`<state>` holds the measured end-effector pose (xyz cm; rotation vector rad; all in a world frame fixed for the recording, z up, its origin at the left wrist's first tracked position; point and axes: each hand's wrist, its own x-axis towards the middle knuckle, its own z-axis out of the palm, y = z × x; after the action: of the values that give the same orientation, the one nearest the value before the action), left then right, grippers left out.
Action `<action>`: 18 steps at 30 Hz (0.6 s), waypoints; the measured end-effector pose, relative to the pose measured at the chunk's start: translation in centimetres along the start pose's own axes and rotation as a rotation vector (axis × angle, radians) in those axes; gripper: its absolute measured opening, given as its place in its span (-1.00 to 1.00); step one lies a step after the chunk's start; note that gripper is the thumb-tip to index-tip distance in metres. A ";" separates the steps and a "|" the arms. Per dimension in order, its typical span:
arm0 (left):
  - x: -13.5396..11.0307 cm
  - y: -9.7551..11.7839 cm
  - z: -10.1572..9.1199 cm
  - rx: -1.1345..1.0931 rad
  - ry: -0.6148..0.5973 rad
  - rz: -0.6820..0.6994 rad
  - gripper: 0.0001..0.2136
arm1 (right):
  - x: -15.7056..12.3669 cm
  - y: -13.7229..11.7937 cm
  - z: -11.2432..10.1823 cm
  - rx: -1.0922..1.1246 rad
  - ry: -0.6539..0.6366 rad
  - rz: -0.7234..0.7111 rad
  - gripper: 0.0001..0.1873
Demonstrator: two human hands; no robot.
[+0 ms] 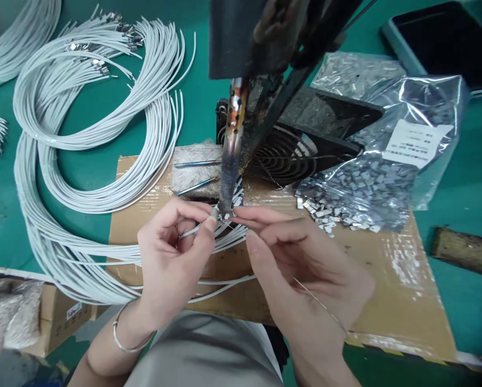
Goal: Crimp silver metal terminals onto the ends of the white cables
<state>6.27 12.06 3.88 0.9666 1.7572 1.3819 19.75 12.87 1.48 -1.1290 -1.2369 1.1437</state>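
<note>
My left hand (172,252) pinches the end of a thin white cable (192,231) between thumb and forefinger, right at the tip of a fixed soldering iron (229,161). My right hand (301,263) pinches a small metal piece (228,216) against the same tip, and a thin wire of solder (317,303) runs back across its palm. More white cable ends (235,234) lie fanned out under both hands on a cardboard sheet (386,258).
Large coils of white cables (104,123) cover the green table on the left. A plastic bag spilling small metal clips (358,199) lies right of the iron, beside a black fan (301,150). Two tweezers (196,174) rest on a pad. A cardboard box (59,317) sits lower left.
</note>
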 end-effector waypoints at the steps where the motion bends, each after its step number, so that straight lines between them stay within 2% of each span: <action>1: 0.0 0.0 0.0 0.000 -0.001 0.000 -0.86 | 0.0 0.1 0.0 -0.001 -0.006 -0.003 -0.80; 18: -0.1 0.2 0.1 0.017 -0.003 0.004 -0.86 | -0.1 0.2 0.0 -0.012 -0.003 -0.013 -0.76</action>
<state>6.38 12.03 4.05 0.9815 1.7688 1.3697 19.74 12.77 1.27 -1.1273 -1.2529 1.1301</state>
